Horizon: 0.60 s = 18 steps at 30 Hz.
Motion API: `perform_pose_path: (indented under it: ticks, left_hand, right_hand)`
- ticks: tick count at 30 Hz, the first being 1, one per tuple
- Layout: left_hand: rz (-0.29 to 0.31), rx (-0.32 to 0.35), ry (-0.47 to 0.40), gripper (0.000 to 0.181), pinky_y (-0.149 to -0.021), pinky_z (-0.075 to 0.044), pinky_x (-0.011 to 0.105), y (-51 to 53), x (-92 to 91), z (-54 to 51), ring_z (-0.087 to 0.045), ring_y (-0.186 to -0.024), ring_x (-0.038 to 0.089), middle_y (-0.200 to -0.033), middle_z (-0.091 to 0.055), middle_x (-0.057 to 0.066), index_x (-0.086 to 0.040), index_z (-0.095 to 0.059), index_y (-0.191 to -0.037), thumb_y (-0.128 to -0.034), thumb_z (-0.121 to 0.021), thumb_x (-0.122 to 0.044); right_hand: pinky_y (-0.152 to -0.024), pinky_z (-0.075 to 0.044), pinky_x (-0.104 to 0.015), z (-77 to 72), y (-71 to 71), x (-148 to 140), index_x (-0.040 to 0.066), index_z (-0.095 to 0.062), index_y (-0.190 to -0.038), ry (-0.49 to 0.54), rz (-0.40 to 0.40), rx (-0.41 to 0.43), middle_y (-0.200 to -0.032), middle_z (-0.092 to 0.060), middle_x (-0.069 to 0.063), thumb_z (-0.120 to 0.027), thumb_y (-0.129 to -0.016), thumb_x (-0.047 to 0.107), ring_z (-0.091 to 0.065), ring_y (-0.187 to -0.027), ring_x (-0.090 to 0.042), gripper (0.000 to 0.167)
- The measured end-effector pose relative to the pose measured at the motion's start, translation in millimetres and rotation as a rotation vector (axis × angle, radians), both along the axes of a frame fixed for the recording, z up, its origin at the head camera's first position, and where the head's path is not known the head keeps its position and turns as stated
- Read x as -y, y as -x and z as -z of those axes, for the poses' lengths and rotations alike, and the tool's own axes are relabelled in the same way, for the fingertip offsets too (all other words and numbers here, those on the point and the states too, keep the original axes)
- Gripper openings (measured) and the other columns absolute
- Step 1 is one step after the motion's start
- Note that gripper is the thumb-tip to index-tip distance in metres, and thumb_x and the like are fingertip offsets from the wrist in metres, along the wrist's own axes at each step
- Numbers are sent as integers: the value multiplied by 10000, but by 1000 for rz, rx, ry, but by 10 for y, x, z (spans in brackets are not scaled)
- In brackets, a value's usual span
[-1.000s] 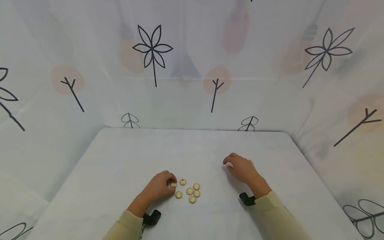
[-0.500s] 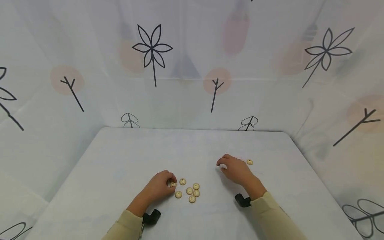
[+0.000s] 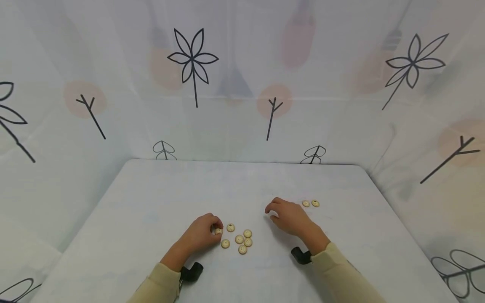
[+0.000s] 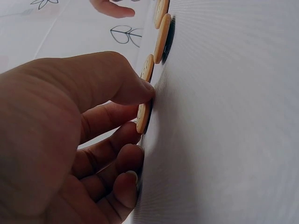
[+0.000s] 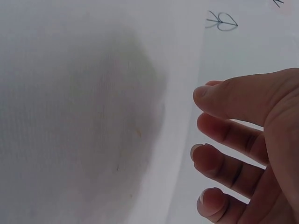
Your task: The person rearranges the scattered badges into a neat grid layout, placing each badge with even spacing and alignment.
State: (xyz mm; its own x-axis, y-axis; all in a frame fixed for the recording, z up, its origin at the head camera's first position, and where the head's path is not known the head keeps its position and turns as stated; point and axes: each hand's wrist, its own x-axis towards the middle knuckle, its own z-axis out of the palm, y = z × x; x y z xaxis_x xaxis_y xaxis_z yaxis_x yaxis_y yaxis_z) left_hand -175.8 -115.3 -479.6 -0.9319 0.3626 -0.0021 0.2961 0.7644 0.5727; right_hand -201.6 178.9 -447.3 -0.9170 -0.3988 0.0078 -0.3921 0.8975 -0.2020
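Observation:
Several round, pale wooden buttons lie flat on the white table. My left hand rests at the left of the cluster, thumb and index finger pinching one button; the left wrist view shows that button low against the surface, with others beyond it. Beside this hand is a group of buttons. My right hand hovers over the table with loosely bent fingers and nothing between them, as the right wrist view of the hand also shows. Two buttons lie side by side beyond it.
A pale cloth printed with leaf and twig drawings hangs behind and beside the table. Dark wrist-mounted devices sit below both hands. Table surface lies between the two hands.
My right hand has moved left and slightly toward me, uncovering the two buttons at the right. My left hand stays around its button, and the cluster lies as before.

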Motion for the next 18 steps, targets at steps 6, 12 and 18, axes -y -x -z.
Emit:
perform_pose_path:
  ticks: [6, 12, 18]
  left_hand:
    - [-4, 5, 1, 107, -704, -447, 312, -15, -10, -26, -492, -753, 102, -829, -539, -47, -139, -677, -910, -805, -698, -142]
    - [-4, 2, 4, 101, -705, -448, 317, -25, -13, -30, -491, -751, 105, -827, -542, -40, -138, -676, -903, -806, -701, -135]
    - [-8, -1, 14, 104, -713, -450, 311, -23, -7, -31, -492, -753, 100, -828, -542, -47, -144, -678, -907, -807, -703, -149]
  right_hand:
    - [-747, -516, -317, 14, -47, 97, 239, -700, -1023, -2, -33, 1, -1075, -628, 76, -704, -862, 172, -632, -865, -107, 174]
    - [-717, -506, -296, 2, -89, 181, 244, -707, -1025, 2, -82, 4, -1054, -628, 87, -709, -854, 164, -611, -817, -77, 189]
    - [-799, -525, -329, -14, -122, 234, 243, -709, -1036, 29, -131, 34, -1058, -627, 84, -688, -863, 142, -630, -900, -107, 201]
